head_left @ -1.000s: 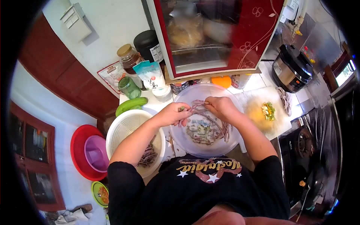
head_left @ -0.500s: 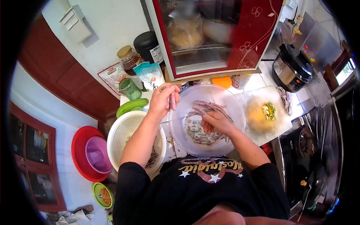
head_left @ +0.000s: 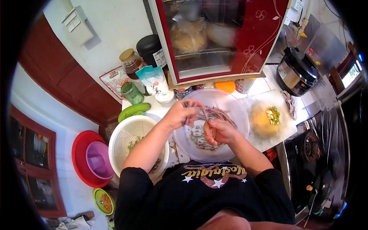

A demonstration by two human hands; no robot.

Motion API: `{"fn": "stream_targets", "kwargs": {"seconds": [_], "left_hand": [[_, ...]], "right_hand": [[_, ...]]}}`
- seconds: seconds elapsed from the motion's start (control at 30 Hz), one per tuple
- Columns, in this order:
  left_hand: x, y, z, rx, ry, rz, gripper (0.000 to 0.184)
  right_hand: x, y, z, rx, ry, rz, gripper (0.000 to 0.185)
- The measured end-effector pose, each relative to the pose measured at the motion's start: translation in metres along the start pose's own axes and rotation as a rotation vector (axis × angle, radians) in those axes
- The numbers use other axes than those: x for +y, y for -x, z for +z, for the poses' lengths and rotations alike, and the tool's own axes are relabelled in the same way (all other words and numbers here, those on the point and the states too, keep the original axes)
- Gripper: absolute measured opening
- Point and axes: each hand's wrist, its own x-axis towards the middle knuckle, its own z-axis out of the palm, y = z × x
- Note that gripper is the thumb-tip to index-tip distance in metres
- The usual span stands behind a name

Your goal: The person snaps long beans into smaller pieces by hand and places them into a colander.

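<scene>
A large clear plastic bowl (head_left: pixel 240 130) stands on the counter in front of me. Purple-mottled string beans (head_left: pixel 219 112) lie along its far side, with shorter greenish pieces nearer to me. Over the bowl's left part, my left hand (head_left: pixel 184 114) is closed, its fingers pinching a bean piece that reaches toward the other hand. My right hand (head_left: pixel 221 131) is curled above the bowl, thumb and fingers closed on the same bean; its palm side is partly hidden. Under my left forearm sits a white colander (head_left: pixel 116 143) holding bean pieces.
Left of the colander are a green gourd (head_left: pixel 134 111), a green glass jar (head_left: pixel 132 93) and a blue-white pouch (head_left: pixel 153 79). A round board (head_left: pixel 264 128) with chopped greens lies at right, near a rice cooker (head_left: pixel 297 71). Red and purple basins (head_left: pixel 79 161) stand lower left.
My left hand has come down and right, from above the bowl's left rim to beside my right hand. My right hand has shifted only slightly.
</scene>
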Motion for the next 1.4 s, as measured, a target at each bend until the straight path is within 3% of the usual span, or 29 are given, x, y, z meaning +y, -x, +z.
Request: {"fn": "stream_targets", "kwargs": {"seconds": [0.03,0.13,0.2,0.23,0.3,0.43,0.5,0.6,0.73,0.8,0.9,1.0,1.1,1.23,1.3,1.33,1.4], "left_hand": [[0.000,0.000,0.005,-0.102,-0.082,-0.051,0.017],[0.000,-0.001,0.008,-0.076,-0.144,-0.007,0.013],[0.000,-0.002,0.006,-0.055,-0.154,-0.007,0.014],[-0.001,-0.002,0.005,-0.033,-0.164,-0.009,0.014],[-0.005,-0.004,0.006,-0.021,-0.200,-0.027,0.013],[-0.006,-0.006,0.005,-0.032,-0.240,-0.048,0.012],[-0.007,-0.007,0.005,0.038,-0.134,-0.027,0.012],[-0.010,-0.006,0.004,0.099,-0.007,-0.019,0.013],[-0.011,-0.006,0.001,0.072,-0.072,-0.041,0.012],[-0.008,-0.006,0.002,0.058,-0.138,-0.052,0.012],[-0.006,-0.006,0.002,0.095,-0.153,-0.042,0.011],[-0.009,-0.008,-0.004,0.110,-0.117,0.010,0.010],[0.002,-0.009,-0.019,0.182,0.079,0.055,0.008],[0.010,-0.004,-0.041,0.209,0.197,0.115,0.008],[0.010,-0.003,-0.040,0.139,0.181,0.102,0.010],[0.008,-0.002,-0.034,0.151,0.183,0.092,0.013],[0.003,-0.005,-0.026,0.145,0.136,0.095,0.013]], "right_hand": [[-0.001,-0.002,0.001,0.000,0.001,-0.003,0.042],[-0.008,-0.002,0.010,0.100,0.072,0.061,0.042],[-0.023,-0.005,0.025,0.416,1.029,-0.079,0.029],[-0.032,-0.008,0.030,0.417,1.023,-0.077,0.029],[-0.048,-0.012,0.034,0.682,0.947,-0.299,0.019],[-0.050,-0.020,0.029,0.609,1.056,-0.382,0.012],[-0.045,-0.024,0.028,0.831,1.524,-0.618,0.012],[-0.039,-0.026,0.019,0.912,1.397,-0.575,0.013],[-0.046,-0.028,0.021,0.811,1.139,-0.550,0.012],[-0.052,-0.028,0.023,0.658,1.208,-0.358,0.013],[-0.054,-0.026,0.026,0.650,1.368,-0.312,0.012],[-0.047,-0.026,0.028,0.595,1.554,-0.401,0.011],[-0.040,-0.018,0.028,0.510,1.683,-0.352,0.012],[-0.033,-0.006,0.015,0.546,1.555,-0.342,0.009],[-0.024,-0.005,-0.003,0.365,1.856,-0.125,0.014],[-0.027,-0.009,0.012,0.377,1.853,-0.124,0.014],[-0.036,-0.021,0.046,0.574,1.250,-0.002,0.020]]}}
